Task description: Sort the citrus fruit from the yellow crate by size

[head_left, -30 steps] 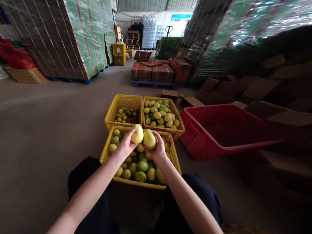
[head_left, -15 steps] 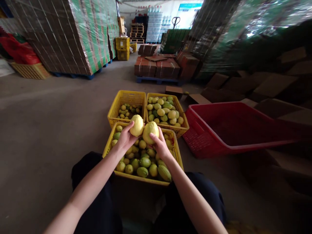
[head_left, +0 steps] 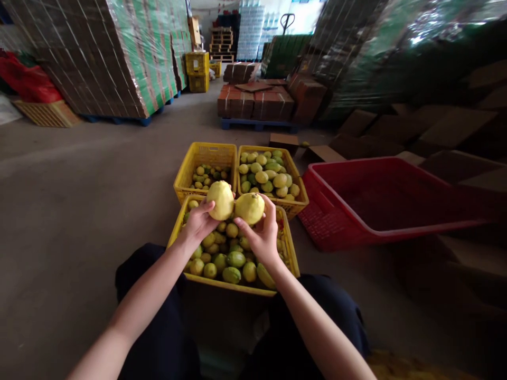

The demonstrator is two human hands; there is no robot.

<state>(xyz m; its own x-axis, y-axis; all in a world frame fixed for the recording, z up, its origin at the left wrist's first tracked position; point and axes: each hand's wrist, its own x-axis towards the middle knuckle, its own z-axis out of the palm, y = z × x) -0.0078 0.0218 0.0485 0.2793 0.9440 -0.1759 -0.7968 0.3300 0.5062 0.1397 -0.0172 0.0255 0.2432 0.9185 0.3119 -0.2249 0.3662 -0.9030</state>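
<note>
A rounded yellow fruit (head_left: pixel 221 200) is gripped in the left hand (head_left: pixel 198 222), fingers curled around its side, while a second yellow fruit (head_left: pixel 250 208), lying more on its side, is held between thumb and fingers of the right hand (head_left: pixel 266 232); the pair are raised side by side. Directly beneath the hands, a yellow front crate (head_left: pixel 237 287) is heaped with green and yellow fruit (head_left: pixel 236 259). Just beyond them, a sparsely filled left crate (head_left: pixel 214 153) and a fuller right crate (head_left: pixel 296 209) are set together on the floor (head_left: pixel 99 200). To the hands' right, a red basket (head_left: pixel 332 224) is placed. Farther ahead, flattened cartons (head_left: pixel 255 103) are stacked on a blue pallet (head_left: pixel 259 125).
</note>
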